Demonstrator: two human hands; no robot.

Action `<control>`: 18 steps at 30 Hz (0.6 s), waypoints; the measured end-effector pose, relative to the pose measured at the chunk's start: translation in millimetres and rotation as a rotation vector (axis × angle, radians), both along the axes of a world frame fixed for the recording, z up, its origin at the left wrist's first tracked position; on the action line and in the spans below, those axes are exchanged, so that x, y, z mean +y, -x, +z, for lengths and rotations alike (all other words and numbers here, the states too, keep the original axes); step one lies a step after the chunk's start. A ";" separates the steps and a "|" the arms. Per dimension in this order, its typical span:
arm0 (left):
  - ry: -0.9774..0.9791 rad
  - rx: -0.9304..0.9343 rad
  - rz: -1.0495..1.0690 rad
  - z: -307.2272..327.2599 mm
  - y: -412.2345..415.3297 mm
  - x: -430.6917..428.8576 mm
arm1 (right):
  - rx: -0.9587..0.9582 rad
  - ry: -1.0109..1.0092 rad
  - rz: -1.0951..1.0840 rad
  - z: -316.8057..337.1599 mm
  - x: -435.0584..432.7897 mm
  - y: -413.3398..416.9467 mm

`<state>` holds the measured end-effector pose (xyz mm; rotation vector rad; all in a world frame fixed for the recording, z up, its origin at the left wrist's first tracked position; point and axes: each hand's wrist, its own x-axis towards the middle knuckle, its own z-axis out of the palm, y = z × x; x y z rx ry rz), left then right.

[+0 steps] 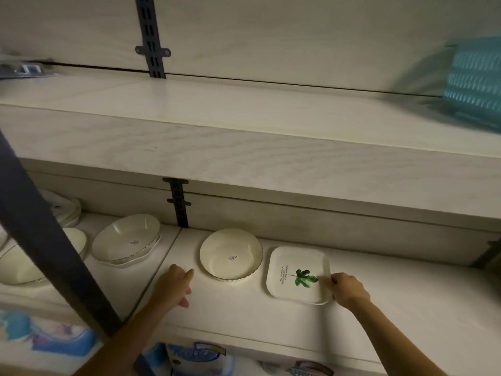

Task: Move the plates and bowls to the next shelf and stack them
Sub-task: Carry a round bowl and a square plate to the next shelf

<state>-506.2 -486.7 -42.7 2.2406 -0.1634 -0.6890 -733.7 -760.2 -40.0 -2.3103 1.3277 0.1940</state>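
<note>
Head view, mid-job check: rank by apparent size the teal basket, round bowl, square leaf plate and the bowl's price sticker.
1. teal basket, largest, though blurred and cut by the frame edge.
2. square leaf plate and round bowl: near alike, plate slightly nearer the camera, so unranked.
3. price sticker, smallest.

Shop, housewares section. Slotted metal uprights carry long display shelves; barcode sticker inside round cream dish; square leaf-print plate beside it; packaged goods on shelf below.
</note>
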 end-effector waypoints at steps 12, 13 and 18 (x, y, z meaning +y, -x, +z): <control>0.066 -0.103 -0.044 2.3 8.2 23.6 | 0.165 0.020 -0.045 -18.1 -13.8 -33.2; 0.061 -0.105 -0.056 -0.2 5.9 24.6 | 0.167 0.016 -0.054 -19.0 -12.7 -34.3; 0.067 -0.125 -0.097 -4.9 4.5 28.1 | 0.177 0.011 -0.087 -19.1 -8.3 -37.9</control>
